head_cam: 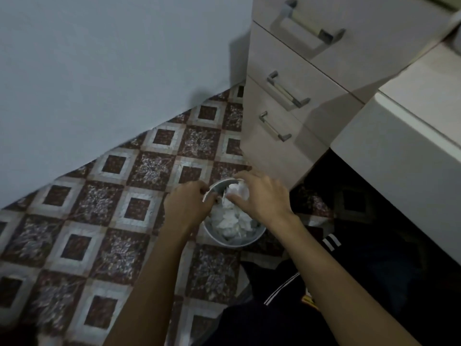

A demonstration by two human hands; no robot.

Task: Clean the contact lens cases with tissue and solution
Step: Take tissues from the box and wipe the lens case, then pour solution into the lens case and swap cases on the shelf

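**Both hands over the bin**

At far left we see a pale wall (94, 71) meeting a patterned tile floor (82, 221), which runs diagonally across the view.

Our left hand (185, 207) reaches down over the floor, its grip curled round the edge of a grey lid (219, 187) that stands tilted up over the bin (233, 242). The bin sits on the floor between our two forearms and is filled with crumpled white tissues (230, 221).

Just right of the lid, our right hand (262, 197) hovers above the bin's mouth, with its grip pinched on a wad of white tissue (239, 191), thumb below and fingers curled over the top. The wad is above the heap, close to the underside of the lid.

No lens case shows here; the tissue in our right hand is the only task thing we can make out.

Further right stands a pale drawer unit (294, 91) with three bar handles, its foot near the bin. Beside it a white worktop (409, 136) juts out, dark beneath. Dark trousers (349, 270) with white stripes fill the lower right.
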